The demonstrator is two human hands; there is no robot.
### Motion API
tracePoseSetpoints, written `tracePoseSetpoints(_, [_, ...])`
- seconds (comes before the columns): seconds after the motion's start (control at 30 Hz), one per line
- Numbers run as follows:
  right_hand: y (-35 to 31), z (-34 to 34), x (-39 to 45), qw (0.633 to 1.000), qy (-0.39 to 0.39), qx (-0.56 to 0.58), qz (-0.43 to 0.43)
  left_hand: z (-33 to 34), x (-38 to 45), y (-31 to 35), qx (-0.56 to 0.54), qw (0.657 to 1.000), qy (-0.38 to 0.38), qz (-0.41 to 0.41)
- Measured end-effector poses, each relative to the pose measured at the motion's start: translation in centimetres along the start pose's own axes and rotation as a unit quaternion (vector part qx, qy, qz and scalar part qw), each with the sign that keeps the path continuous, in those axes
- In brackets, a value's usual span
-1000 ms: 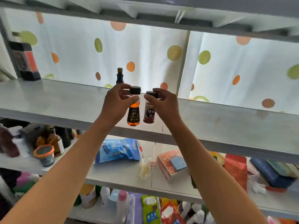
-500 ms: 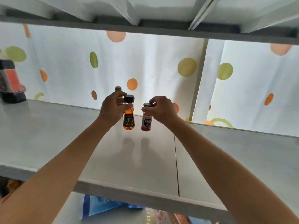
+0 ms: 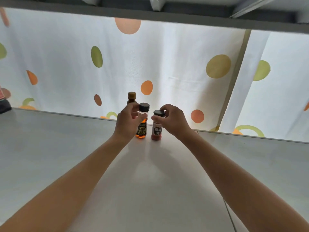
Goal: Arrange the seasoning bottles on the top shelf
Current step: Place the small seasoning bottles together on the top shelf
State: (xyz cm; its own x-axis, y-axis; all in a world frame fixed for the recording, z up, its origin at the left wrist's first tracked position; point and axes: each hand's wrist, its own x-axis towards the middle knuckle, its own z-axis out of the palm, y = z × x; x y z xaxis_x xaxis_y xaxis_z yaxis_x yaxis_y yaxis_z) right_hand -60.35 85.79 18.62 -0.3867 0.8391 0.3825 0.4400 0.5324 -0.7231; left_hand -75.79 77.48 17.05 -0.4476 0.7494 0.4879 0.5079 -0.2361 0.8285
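Observation:
Two small seasoning bottles stand near the back of the grey top shelf (image 3: 50, 148). The amber oil bottle (image 3: 142, 129) has a black cap, and my left hand (image 3: 127, 123) grips its neck from the left. To its right is the red chili powder bottle (image 3: 156, 133), with my right hand (image 3: 173, 121) holding its black lid from above. Both bottle bases rest on or just at the shelf surface. A third dark bottle (image 3: 131, 97) with a tan cap stands behind my left hand, mostly hidden.
A white curtain with orange and green dots (image 3: 167, 64) hangs right behind the shelf. A dark box (image 3: 4, 104) sits at the far left edge. The shelf above (image 3: 150, 9) runs low overhead. A seam (image 3: 229, 215) divides the shelf boards at the right.
Both hands have carried the two bottles up from the shelf's front edge and back toward the curtain. The bottles now sit low on the shelf surface, and the view has risen.

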Motion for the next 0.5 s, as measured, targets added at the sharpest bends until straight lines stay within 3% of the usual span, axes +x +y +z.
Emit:
tracePoseSetpoints(0.13, [0.6, 0.3, -0.3, 1.0, 0.0, 0.017, 0.009, 0.5, -0.2, -0.9, -0.004, 1.0, 0.013, 0.02])
tracePoseSetpoints(0.27, [0.0, 0.1, -0.5, 0.999, -0.026, 0.007, 0.018, 0.2, -0.4, -1.0, 0.063, 0.998, 0.005, 0.022])
tracePoseSetpoints(0.5, [1.0, 0.3, -0.4, 0.988, -0.148, -0.028, 0.044, -0.1, -1.8, -1.7, 0.178, 0.982, -0.028, -0.049])
